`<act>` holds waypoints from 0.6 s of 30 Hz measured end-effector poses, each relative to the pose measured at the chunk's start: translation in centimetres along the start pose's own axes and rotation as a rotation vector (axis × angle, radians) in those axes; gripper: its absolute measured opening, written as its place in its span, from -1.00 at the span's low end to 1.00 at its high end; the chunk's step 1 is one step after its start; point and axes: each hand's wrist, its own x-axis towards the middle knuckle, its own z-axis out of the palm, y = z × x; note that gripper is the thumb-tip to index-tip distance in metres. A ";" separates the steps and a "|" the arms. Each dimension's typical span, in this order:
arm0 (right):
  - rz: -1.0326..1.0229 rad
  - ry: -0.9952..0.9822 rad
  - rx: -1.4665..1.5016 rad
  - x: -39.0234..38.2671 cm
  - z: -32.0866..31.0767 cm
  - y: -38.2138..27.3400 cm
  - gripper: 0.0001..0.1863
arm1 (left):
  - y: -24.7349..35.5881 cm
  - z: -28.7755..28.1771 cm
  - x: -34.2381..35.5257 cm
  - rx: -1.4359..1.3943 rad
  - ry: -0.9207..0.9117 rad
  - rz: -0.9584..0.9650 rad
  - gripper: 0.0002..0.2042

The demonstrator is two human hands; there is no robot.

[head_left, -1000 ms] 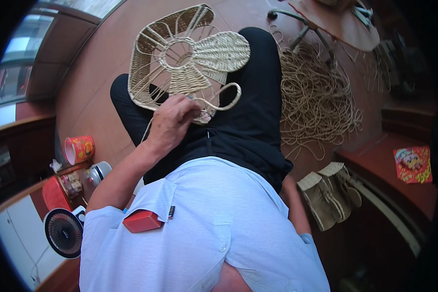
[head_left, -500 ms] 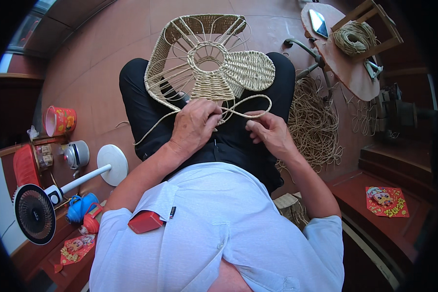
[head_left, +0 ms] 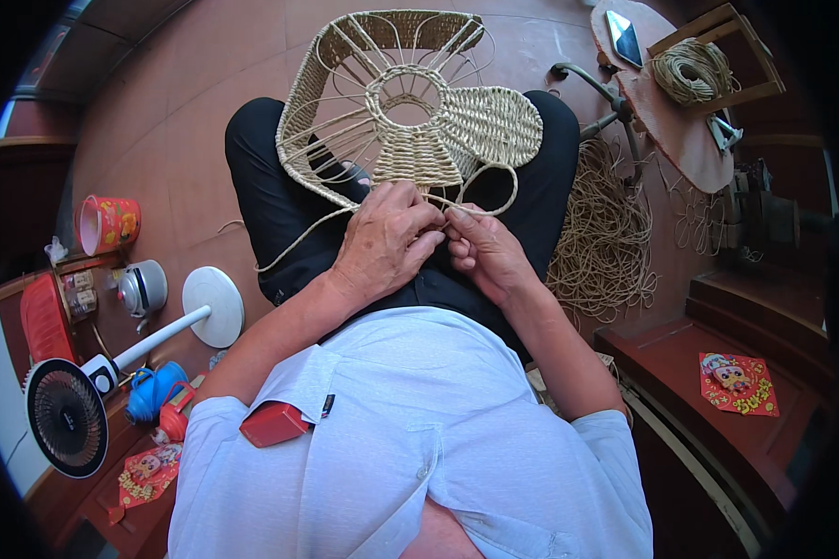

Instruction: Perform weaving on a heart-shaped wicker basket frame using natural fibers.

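A half-woven straw basket frame rests across my black-trousered thighs, with bare spokes around a central ring and woven panels at right and front. My left hand is closed at its near edge, fingers bent over the woven cord there. My right hand pinches the cord just right of the left hand, their fingertips very close. The cord forms a loop above my right hand, and a tail runs down to the left over my thigh. The fingertips of my left hand are partly hidden.
At right are a cord heap, a chair base and a board with phone, coil and wooden frame. At left stand a fan, kettle, jugs and red bucket. Red decorations lie at right.
My right hand has risen from low at my side to the cord beside my left hand and closed on it. The view has shifted, bringing the board's coil and phone in.
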 end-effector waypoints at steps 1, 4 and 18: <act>-0.023 0.012 0.026 0.0 0.1 0.2 -0.85 | 0.0 -0.1 0.0 0.001 -0.007 -0.007 -0.81; -0.066 0.054 0.056 -0.6 0.7 0.5 -0.84 | 0.1 -0.2 0.1 -0.007 -0.009 -0.022 -0.81; -0.460 0.321 0.258 -9.6 -10.7 -4.7 -0.68 | 0.3 2.5 1.0 0.224 0.139 0.232 -0.86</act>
